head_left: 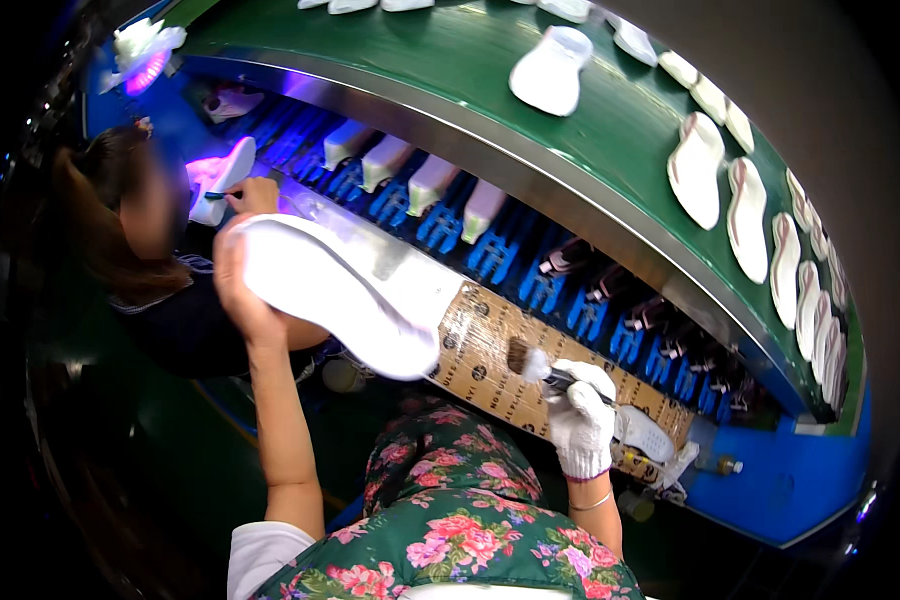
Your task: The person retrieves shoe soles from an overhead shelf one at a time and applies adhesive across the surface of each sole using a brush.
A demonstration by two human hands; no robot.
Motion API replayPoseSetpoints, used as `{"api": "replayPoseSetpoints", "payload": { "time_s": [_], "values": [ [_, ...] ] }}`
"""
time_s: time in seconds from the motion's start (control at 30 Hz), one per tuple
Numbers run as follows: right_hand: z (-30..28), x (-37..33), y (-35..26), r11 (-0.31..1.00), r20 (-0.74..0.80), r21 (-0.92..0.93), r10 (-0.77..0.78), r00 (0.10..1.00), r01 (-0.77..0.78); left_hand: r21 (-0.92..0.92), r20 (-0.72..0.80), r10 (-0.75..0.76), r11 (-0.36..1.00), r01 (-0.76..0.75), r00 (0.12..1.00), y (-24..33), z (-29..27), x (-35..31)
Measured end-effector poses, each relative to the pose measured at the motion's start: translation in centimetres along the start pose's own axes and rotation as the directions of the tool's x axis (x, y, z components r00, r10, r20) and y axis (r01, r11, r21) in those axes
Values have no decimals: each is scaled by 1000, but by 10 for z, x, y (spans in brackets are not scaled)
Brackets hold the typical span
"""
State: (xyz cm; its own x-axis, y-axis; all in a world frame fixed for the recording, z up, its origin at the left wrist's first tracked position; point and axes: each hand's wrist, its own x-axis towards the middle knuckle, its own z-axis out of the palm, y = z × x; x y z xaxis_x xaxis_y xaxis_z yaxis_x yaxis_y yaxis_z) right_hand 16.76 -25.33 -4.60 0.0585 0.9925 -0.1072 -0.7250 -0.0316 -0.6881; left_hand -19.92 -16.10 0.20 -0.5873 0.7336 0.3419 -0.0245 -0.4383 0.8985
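My bare left hand (238, 290) grips a white shoe sole (335, 290) by its left end, holding it up at a slant in front of me. My thumb and palm show at the edge, and the other fingers are hidden behind the sole. In a white knitted glove, my right hand (582, 420) is closed round the dark handle of a brush (536, 364). Its dark bristles point left, over the cardboard-covered ledge (490, 340), apart from the sole. Another sole (643, 432) lies just right of the gloved hand.
A green conveyor belt (630, 130) curves across the far side, carrying many white soles. Below its metal edge, a blue rack (440, 228) holds several shoe uppers. On the left, another person (120, 230) works on a shoe with a brush. A blue tabletop (770, 490) stands at right.
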Motion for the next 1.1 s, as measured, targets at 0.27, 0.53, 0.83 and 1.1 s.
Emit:
{"api": "replayPoseSetpoints", "payload": {
  "time_s": [0.27,0.53,0.83,1.1],
  "values": [
    [30,-22,-1,905,120,-421,-4,993,55,104,701,-710,1,995,-73,-92,70,-163],
    [8,-32,-15,960,-16,-279,-39,999,33,207,919,-305,-167,964,-250,-69,50,-239],
    [31,-9,-35,515,311,-719,-361,879,466,-26,698,-715,36,999,44,-27,105,-203],
    [37,2,-48,-80,548,-787,-549,632,612,-55,805,-572,193,980,158,-38,111,-231]
  ]
}}
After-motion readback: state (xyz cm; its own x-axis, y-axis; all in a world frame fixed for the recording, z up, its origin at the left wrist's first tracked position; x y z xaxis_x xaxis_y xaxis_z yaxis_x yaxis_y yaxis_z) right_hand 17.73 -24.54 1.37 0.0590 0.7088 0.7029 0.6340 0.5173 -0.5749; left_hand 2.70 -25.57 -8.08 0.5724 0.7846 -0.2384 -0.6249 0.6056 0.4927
